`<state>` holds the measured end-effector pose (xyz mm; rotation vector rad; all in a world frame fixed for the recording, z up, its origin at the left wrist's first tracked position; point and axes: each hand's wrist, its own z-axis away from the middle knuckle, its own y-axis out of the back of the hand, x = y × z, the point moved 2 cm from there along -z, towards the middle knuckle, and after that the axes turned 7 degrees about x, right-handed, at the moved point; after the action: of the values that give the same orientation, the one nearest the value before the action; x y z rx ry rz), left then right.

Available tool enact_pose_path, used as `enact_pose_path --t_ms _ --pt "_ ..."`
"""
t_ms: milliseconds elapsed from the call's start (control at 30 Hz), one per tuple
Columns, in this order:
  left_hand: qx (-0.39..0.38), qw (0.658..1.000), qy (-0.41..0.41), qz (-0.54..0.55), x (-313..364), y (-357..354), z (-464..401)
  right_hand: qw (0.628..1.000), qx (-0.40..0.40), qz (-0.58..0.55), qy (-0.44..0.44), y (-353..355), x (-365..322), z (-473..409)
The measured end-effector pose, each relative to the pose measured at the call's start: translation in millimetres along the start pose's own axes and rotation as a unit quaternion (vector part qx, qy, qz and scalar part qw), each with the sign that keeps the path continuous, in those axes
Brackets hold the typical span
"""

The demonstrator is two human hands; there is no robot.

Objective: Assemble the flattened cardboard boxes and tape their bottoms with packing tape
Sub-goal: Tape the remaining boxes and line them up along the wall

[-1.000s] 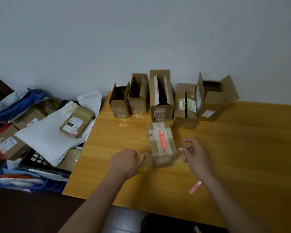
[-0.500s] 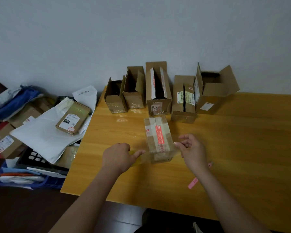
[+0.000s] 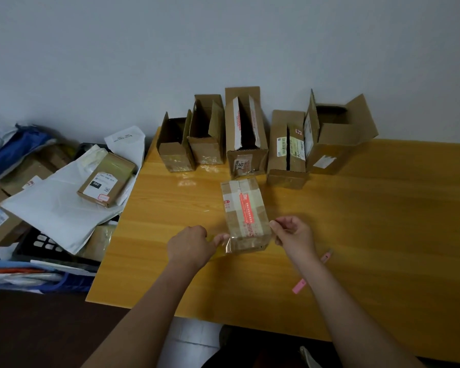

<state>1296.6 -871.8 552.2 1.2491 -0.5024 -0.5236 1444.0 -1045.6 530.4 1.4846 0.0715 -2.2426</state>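
A small brown cardboard box (image 3: 243,211) with a red label and old tape lies on the wooden table (image 3: 383,235), its taped side up. A strip of clear packing tape (image 3: 241,247) stretches across the box's near end. My left hand (image 3: 193,245) is closed at the box's left, thumb on the tape, with a yellowish tape roll (image 3: 213,251) mostly hidden under it. At the box's right corner, my right hand (image 3: 294,235) pinches the tape's free end.
Several assembled boxes with open tops (image 3: 246,136) stand in a row against the wall. A pink utility knife (image 3: 299,285) lies under my right forearm. Left of the table sits a pile of white mailers (image 3: 56,208), a flat parcel (image 3: 106,179) and a blue crate (image 3: 37,285).
Both hands stay at the box's near end. My right hand has lifted slightly, and the clear tape now shows stretched over the near edge.
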Motion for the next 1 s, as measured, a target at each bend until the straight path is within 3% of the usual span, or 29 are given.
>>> enact_pose_path --t_ms 133,233,333,433,633,833,1000 --pt "-0.012 1.000 0.003 0.029 1.7 -5.3 1.4 1.000 0.002 0.016 0.004 0.5 0.6 -3.6" --pt "0.026 0.992 -0.020 0.126 1.7 -7.2 -0.5 0.998 0.012 0.061 0.024 5.7 -1.9 -1.5" --pt "0.052 0.944 -0.073 0.317 8.7 0.5 0.0 0.994 0.026 0.079 0.063 10.5 -7.7 4.0" --pt "0.004 0.886 -0.043 0.461 22.9 12.4 4.0 0.986 0.031 0.110 0.125 9.7 -16.8 9.1" --pt "-0.009 0.890 0.020 0.456 33.5 -0.2 -4.1 0.958 0.033 0.188 0.214 0.5 -18.3 15.9" --pt "-0.005 0.884 0.015 0.467 31.8 -0.9 -3.3 0.955 0.048 0.244 0.163 -23.0 -12.2 19.8" --pt "0.000 0.884 0.015 0.468 29.8 -2.2 -3.8 0.964 0.043 0.207 0.161 -20.0 -18.2 12.3"
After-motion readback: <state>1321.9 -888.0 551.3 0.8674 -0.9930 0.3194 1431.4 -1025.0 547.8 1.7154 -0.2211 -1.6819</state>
